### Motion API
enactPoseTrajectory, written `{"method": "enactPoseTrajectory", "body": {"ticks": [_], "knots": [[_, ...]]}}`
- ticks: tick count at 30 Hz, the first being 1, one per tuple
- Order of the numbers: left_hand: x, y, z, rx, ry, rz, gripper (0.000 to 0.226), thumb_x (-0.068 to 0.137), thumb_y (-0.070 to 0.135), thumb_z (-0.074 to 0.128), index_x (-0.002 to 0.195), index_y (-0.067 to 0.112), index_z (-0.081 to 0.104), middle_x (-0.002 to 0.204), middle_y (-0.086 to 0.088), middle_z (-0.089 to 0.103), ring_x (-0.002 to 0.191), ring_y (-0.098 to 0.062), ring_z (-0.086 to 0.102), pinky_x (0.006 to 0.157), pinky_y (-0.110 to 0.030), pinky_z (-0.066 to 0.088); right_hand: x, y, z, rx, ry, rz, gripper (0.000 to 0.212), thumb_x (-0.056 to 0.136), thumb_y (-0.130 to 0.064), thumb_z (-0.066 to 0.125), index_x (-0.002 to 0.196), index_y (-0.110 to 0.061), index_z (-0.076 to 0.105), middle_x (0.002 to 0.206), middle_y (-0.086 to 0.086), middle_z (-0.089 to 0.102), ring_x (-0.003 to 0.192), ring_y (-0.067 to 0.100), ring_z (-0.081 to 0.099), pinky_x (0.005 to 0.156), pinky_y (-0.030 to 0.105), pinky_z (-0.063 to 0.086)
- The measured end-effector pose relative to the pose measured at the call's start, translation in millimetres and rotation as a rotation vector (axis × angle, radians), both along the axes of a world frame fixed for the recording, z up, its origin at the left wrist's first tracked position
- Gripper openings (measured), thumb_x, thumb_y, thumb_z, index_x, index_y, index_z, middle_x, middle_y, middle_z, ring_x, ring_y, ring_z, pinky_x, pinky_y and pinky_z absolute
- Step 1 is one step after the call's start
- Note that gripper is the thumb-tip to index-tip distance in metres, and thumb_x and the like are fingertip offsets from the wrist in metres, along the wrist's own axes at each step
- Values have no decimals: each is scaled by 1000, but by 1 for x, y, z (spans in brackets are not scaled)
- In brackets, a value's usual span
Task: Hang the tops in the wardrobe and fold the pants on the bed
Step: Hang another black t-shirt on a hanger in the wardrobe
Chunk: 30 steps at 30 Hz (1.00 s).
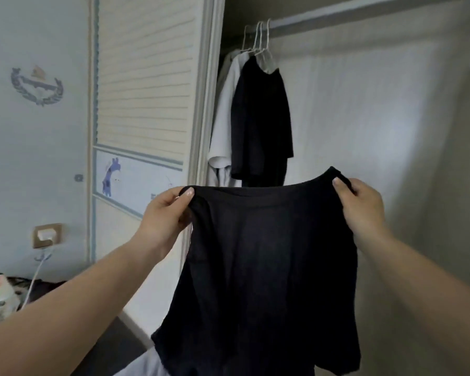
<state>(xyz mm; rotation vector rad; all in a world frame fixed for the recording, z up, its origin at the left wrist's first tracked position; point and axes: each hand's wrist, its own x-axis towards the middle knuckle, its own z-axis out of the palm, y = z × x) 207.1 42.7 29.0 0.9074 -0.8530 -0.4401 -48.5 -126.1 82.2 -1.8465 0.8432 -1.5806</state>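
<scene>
Black top (266, 253) held up in front of open wardrobe (364, 109), left hand (166, 215) & right hand (361, 210) each pinching a shoulder, thumbs on fabric. Behind: a dark tee (261, 120) & white shirt (223, 126) on wire hangers (258, 39) at rail (337, 14).

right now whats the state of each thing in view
black top: held up spread, not on a hanger
left hand: grips the top's left edge
right hand: grips its right edge
wardrobe: open
hanging black top: on the rail
white top: hung beside it
</scene>
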Motion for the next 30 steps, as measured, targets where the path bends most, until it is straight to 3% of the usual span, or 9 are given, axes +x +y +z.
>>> {"method": "enactPoseTrajectory", "body": {"ticks": [6, 12, 18, 22, 26, 30], "knots": [[-9, -105, 41, -61, -47, -215, 21, 99, 19, 49, 93, 11, 67, 61, 8, 61, 53, -2, 53, 58, -17, 48, -35, -42, 33, -55, -40, -229, 27, 96, -29, 52, 71, -22, 60, 70, -5, 57, 63, 8, 51, 50, 11, 39], [-42, -185, 81, -124, 26, -380, 18, 99, 22, 50, 93, 12, 64, 58, 13, 60, 53, 1, 58, 55, -16, 50, -65, -67, 55, -60, -77, -377, 22, 96, -30, 52, 81, -24, 65, 83, -3, 66, 75, 10, 59, 73, 28, 47], [-69, -254, 124, -196, 41, -478, 27, 101, 28, 45, 101, 8, 63, 58, 11, 54, 53, -1, 53, 77, -32, 52, -80, -115, 93, -95, -91, -518, 24, 98, -29, 47, 90, -13, 63, 83, 1, 62, 78, 16, 56, 70, 30, 43], [-80, -294, 158, -257, 55, -538, 27, 102, 29, 41, 107, 8, 57, 53, 11, 52, 50, -4, 52, 52, -21, 49, -86, -149, 123, -135, -88, -568, 27, 98, -30, 45, 92, -9, 62, 81, 1, 60, 79, 18, 54, 67, 30, 41], [-90, -324, 194, -333, 46, -540, 24, 102, 28, 40, 101, 10, 56, 58, 0, 36, 47, -8, 39, 43, -20, 45, -92, -179, 158, -205, -102, -588, 27, 97, -30, 46, 91, -8, 60, 77, -1, 58, 79, 19, 54, 67, 30, 39], [-104, -345, 225, -414, 54, -545, 24, 102, 23, 40, 111, 7, 55, 54, 4, 58, 43, -3, 55, 43, -18, 47, -94, -206, 190, -251, -45, -661, 27, 96, -31, 48, 81, -9, 50, 74, 1, 53, 76, 22, 49, 62, 32, 35]]}}
